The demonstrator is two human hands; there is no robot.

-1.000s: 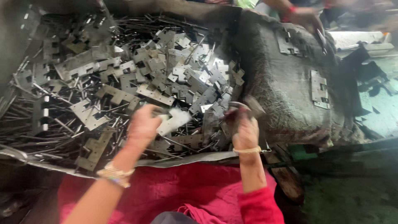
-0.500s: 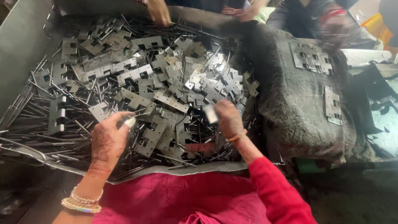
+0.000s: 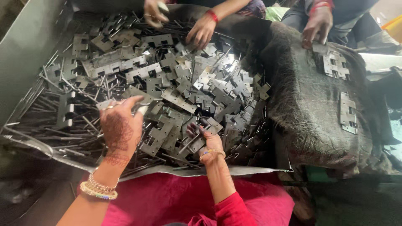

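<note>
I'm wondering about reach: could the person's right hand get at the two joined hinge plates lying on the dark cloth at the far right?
Probably yes: the right hand is in the pile, and bare cloth lies between it and those plates.

Five hands in view: own left hand [image 3: 121, 127], own right hand [image 3: 209, 142], three others' beyond. Under both own hands, stamped metal plates [image 3: 176, 83] and thin pins [image 3: 37, 113] beyond counting. Right of right hand, two plate stacks on cloth [image 3: 310, 104].
</note>
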